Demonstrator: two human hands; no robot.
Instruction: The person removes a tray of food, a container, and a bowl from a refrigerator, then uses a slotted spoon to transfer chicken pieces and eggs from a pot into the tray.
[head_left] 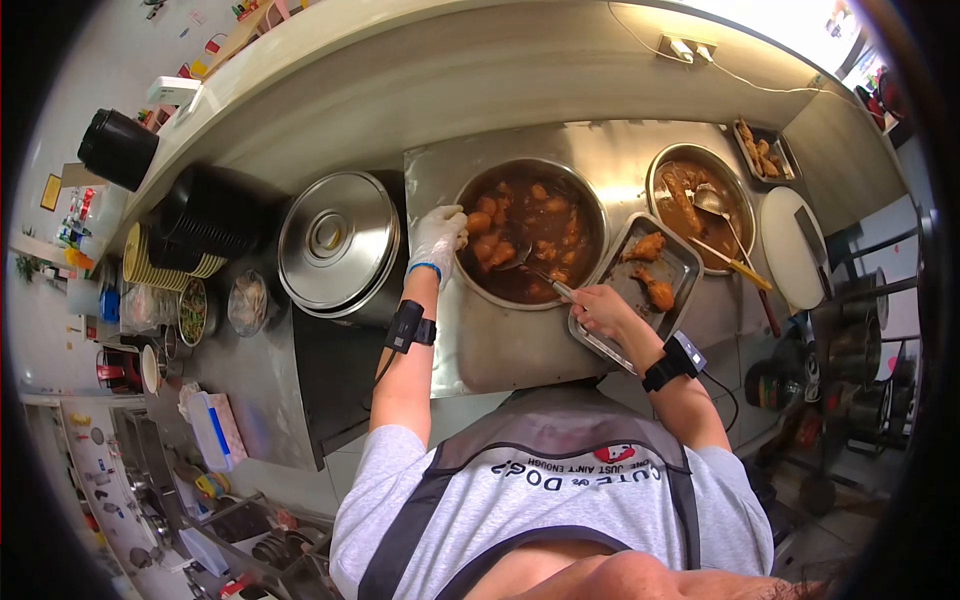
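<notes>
In the head view, my left hand (438,240), in a clear glove, is closed at the left rim of a large round metal pot (598,262). The pot holds dark brown sauce with chicken pieces (571,232) and several round brown pieces (484,212) that look like eggs. My right hand (600,308), bare, grips the handle of a spoon (540,274), whose bowl lies partly sunk in the sauce. A metal tray (618,345) with a few pieces of cooked chicken (655,290) is right beside that hand, its left edge close to the pot.
A second sauce pot (738,160) holds a ladle (708,200) and a yellow-handled utensil (745,270). Behind it is a small food tray (789,165). A knife (812,240) lies on a white round board (785,235). A lidded steel pot (345,240) stands at left.
</notes>
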